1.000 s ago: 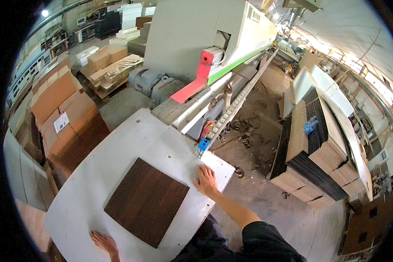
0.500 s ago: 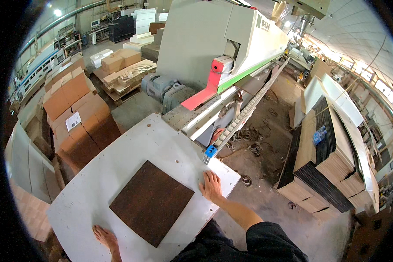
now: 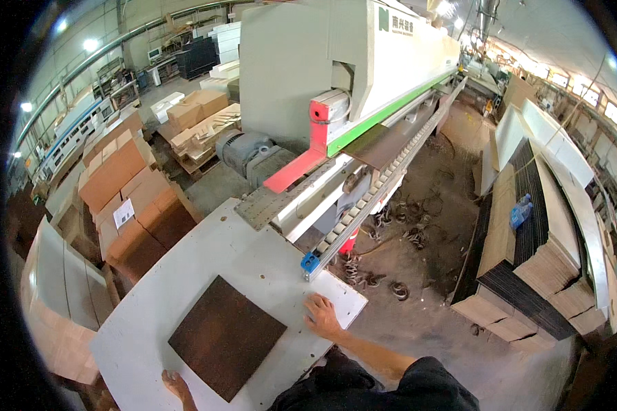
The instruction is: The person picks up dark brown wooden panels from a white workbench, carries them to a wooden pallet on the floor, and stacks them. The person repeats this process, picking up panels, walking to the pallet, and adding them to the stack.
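The dark brown panel (image 3: 227,337) lies flat on the white tabletop (image 3: 144,308), between the fingers of the two hands and touching neither. The right hand (image 3: 323,319) rests on the tabletop just beyond the panel's right corner, its fingers loosely spread and gripping nothing. The left hand (image 3: 177,388) is low, just off the panel's lower-left edge; its fingers look bunched and foreshortened, so I cannot tell how far they curl, though nothing shows in their grasp. The panel looks like a stiff, thin board, probably fairly light and easy for two hands; its face may be smooth enough to slide under the fingers, and its corners seem the likeliest parts to chip. The best hold would be on opposite edges, the left fingers on the lower-left edge beside them and the right fingers on the upper-right one. The panel sits diamond-wise to the person: one corner points away, one back toward the body, one at the right fingers, and one lies just beyond the left fingertips. Its outline is nearly square and bent by the lens, so I cannot tell a long axis.
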Available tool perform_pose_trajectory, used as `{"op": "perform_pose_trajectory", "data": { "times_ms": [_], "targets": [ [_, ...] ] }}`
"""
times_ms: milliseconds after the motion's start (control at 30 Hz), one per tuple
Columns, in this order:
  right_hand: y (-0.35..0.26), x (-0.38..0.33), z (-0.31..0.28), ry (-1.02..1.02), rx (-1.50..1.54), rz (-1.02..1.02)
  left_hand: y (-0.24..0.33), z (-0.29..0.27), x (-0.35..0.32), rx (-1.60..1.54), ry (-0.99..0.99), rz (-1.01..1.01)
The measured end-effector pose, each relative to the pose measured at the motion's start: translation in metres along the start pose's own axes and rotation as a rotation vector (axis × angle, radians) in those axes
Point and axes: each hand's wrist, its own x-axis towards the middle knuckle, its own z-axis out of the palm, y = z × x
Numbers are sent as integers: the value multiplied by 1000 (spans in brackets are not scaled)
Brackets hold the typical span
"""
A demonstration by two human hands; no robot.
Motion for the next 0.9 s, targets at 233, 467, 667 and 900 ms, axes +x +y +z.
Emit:
{"op": "perform_pose_trajectory", "data": {
  "times_ms": [233, 467, 667, 900],
  "targets": [
    [88, 78, -106, 185, 577, 332, 111, -23, -74, -698, 80, -347],
    [231, 289, -220, 444, 232, 155, 229, -25, -108, -823, -119, -301],
    [310, 390, -250, 362, -364, 241, 294, -31, -137, -913, -2, -430],
    [337, 430, -230, 61, -403, 375, 281, -28, -146, -890, -4, -727]
  ]
}}
